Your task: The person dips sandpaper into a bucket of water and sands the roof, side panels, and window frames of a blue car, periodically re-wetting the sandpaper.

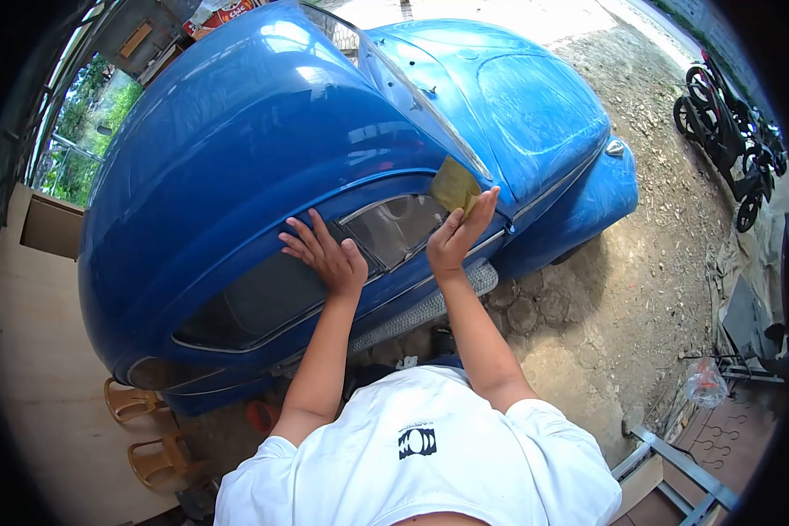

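A blue rounded car (pixel 263 114) stands side-on in front of me. My left hand (pixel 329 259) lies with fingers spread against the upper edge of its side window (pixel 254 302), holding nothing. Between the thumb and fingers of my right hand (pixel 462 235) is an olive-yellow folded sheet (pixel 455 186), thin and straight-edged; I cannot tell whether it is cloth or paper. The sheet overlaps the front end of the small front window (pixel 393 226), by the windshield pillar. Glossy paint covers the roof, while the front hood (pixel 535 96) looks hazy with whitish streaks.
Motorbikes (pixel 732 131) stand at the right on gravelly ground (pixel 649 237). A metal frame (pixel 675 473) and a clear plastic bag (pixel 705 383) are at lower right. Brown chairs (pixel 159 456) sit at lower left beside a wooden panel (pixel 44 351). A textured running board (pixel 430 307) runs below the car door.
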A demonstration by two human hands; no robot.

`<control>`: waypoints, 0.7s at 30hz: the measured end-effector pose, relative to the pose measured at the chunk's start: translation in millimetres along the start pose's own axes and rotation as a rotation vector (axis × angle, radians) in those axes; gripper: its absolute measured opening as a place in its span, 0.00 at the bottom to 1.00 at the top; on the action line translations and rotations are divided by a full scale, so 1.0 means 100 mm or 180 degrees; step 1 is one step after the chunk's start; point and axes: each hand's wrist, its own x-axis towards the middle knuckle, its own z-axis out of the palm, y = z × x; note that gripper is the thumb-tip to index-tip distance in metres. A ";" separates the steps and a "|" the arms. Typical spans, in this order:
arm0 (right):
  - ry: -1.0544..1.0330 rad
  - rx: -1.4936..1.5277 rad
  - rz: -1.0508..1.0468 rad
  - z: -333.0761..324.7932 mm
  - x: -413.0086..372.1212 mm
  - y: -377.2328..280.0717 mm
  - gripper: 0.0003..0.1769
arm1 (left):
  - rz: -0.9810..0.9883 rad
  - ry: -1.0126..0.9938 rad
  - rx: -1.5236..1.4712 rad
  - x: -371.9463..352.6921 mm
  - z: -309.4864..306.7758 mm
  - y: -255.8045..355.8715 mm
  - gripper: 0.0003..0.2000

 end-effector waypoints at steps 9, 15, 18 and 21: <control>-0.1773 0.0279 -0.1135 0.44 -0.42 -0.39 0.32 | 0.0278 -0.0151 0.0008 -0.06 -0.17 -0.20 0.39; -0.0923 -0.0329 0.0591 0.38 -0.23 -0.09 0.30 | 0.0205 -0.0118 0.0018 -0.02 -0.24 -0.04 0.39; -0.1047 -0.0143 0.0362 0.45 -0.24 -0.51 0.30 | 0.0143 0.0059 -0.0097 -0.01 -0.17 0.08 0.39; -0.1759 0.0044 -0.0913 0.40 -0.28 -0.53 0.31 | 0.0172 0.0212 -0.0221 0.02 -0.10 0.15 0.39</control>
